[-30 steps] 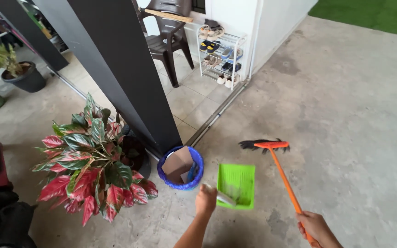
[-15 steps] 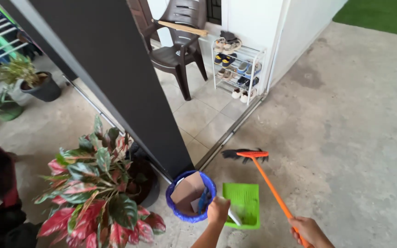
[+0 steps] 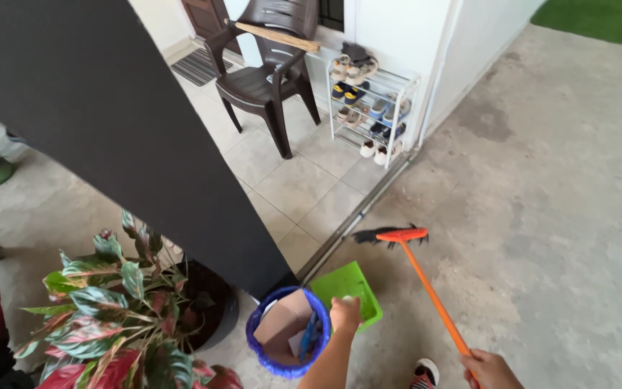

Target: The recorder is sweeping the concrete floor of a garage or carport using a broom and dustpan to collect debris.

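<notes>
We hold a bright green plastic dustpan (image 3: 347, 289) in our left hand (image 3: 345, 314), fingers clamped on its handle end, and it sits tilted with one edge right at the rim of a blue-lined round bin (image 3: 287, 332). The pan's raised angle and its closeness to the rim suit tipping whatever lies in it toward the opening; we cannot tell from this view whether anything is in the pan. Inside the bin stands a brown cardboard piece (image 3: 282, 325) with something blue beside it.

Our right hand (image 3: 489, 369) is wrapped, fingers closed, around the low end of a long orange-handled broom (image 3: 426, 288). Its orange head and dark bristles (image 3: 381, 235) rest on the grey concrete floor (image 3: 541, 216), well apart from the pan, held off to the side so that it stays clear of the bin. A red and white shoe (image 3: 423, 374) shows at the bottom edge between the two arms.

Just left of the bin rises a wide black pillar (image 3: 109, 137), and beside it a potted plant with red and green leaves (image 3: 109, 317) in a dark pot. Beyond a metal floor track (image 3: 358, 216) the floor changes to pale tiles, where a dark brown plastic chair (image 3: 268, 72) carries a wooden stick (image 3: 275, 34) across its arms. Next to it a white wire shoe rack (image 3: 368, 108) stands against the white wall. Green turf (image 3: 599, 21) shows at the far right corner.
</notes>
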